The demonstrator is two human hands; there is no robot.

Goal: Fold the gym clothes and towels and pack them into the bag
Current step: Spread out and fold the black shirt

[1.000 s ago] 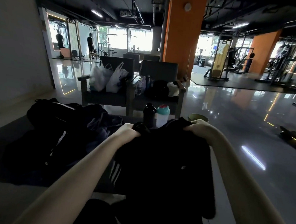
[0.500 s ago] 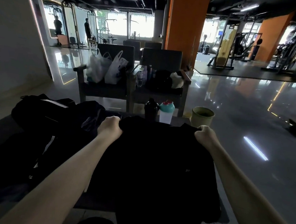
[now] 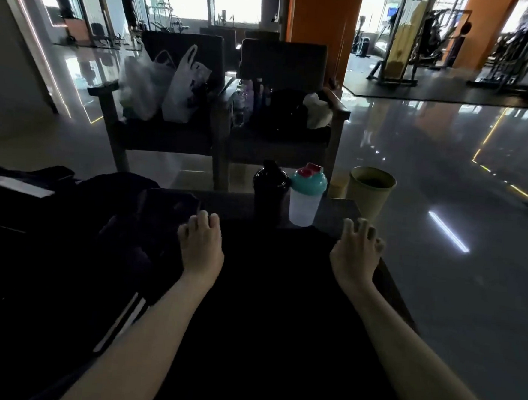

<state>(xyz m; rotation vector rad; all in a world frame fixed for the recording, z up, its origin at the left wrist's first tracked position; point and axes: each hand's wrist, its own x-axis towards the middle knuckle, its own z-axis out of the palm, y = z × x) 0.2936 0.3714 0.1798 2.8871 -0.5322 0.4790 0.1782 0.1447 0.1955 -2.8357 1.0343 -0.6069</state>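
Fingers [image 3: 348, 229] straight & spread, gripping nothing: L hand [image 3: 201, 248] + R hand [image 3: 355, 259] press black garment [image 3: 275, 294] flat, arms fwd.

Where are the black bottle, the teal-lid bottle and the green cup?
black bottle [image 3: 268, 197]: head view, on its body.
teal-lid bottle [image 3: 308, 179]: head view, on its lid.
green cup [image 3: 370, 196]: head view, on its outer wall.

The black shirt [image 3: 268, 294] was laid down flat on the table [image 3: 333, 214]. The left hand [image 3: 201, 245] and right hand [image 3: 355, 256] were opened and pressed on its top edge.
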